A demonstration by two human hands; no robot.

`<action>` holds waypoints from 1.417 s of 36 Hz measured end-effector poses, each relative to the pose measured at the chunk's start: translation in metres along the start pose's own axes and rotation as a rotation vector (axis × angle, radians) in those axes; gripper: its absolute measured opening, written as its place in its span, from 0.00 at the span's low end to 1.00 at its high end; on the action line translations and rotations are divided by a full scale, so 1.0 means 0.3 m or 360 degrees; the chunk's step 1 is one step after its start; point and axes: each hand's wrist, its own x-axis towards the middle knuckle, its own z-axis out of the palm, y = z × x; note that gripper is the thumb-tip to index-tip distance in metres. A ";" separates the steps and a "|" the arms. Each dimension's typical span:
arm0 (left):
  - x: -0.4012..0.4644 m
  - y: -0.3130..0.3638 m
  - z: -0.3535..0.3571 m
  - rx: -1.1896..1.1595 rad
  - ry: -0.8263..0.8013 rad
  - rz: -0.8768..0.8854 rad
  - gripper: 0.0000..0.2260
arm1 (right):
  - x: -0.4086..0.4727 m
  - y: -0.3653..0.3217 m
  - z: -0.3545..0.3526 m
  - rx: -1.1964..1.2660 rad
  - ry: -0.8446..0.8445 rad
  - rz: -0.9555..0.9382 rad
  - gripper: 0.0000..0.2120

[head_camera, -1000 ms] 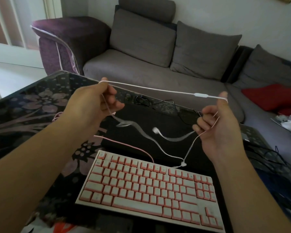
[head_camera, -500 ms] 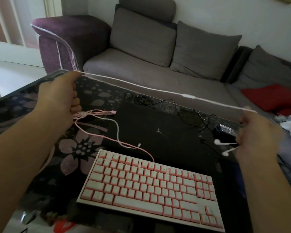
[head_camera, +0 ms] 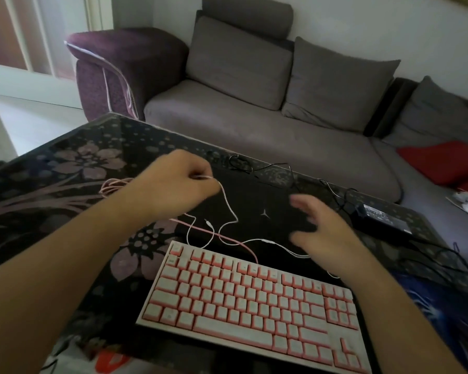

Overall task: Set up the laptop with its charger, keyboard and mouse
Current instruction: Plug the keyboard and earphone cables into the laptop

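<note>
I see the left hand (head_camera: 179, 182) pinching the white earphone cable (head_camera: 229, 211) at frame centre; the right hand (head_camera: 319, 233), fingers spread, hovers over the closed laptop (head_camera: 254, 201).

The keyboard (head_camera: 257, 303) lies at the near edge of the counter (head_camera: 65, 168), the closed laptop (head_camera: 257, 201) just behind it. The charger (head_camera: 384, 217) sits right of the laptop. A thin cable (head_camera: 227, 211) trails across the laptop's lid. Behind the counter stands a sofa (head_camera: 254, 130).

Floral table (head_camera: 65, 168) bears laptop (head_camera: 257, 209), keyboard (head_camera: 254, 300), charger (head_camera: 381, 215).
</note>
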 end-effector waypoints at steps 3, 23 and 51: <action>-0.012 0.025 0.041 -0.0042 -0.0284 0.0101 0.09 | -0.036 -0.108 0.077 0.0286 -0.0247 -0.0339 0.38; 0.034 -0.162 -0.107 0.0314 0.0079 -0.0392 0.19 | 0.011 -0.009 -0.022 0.0136 0.0226 0.0136 0.13; 0.044 -0.300 -0.008 0.0796 -0.0573 -0.0603 0.06 | 0.044 -0.032 0.209 -0.0321 -0.0326 0.0029 0.07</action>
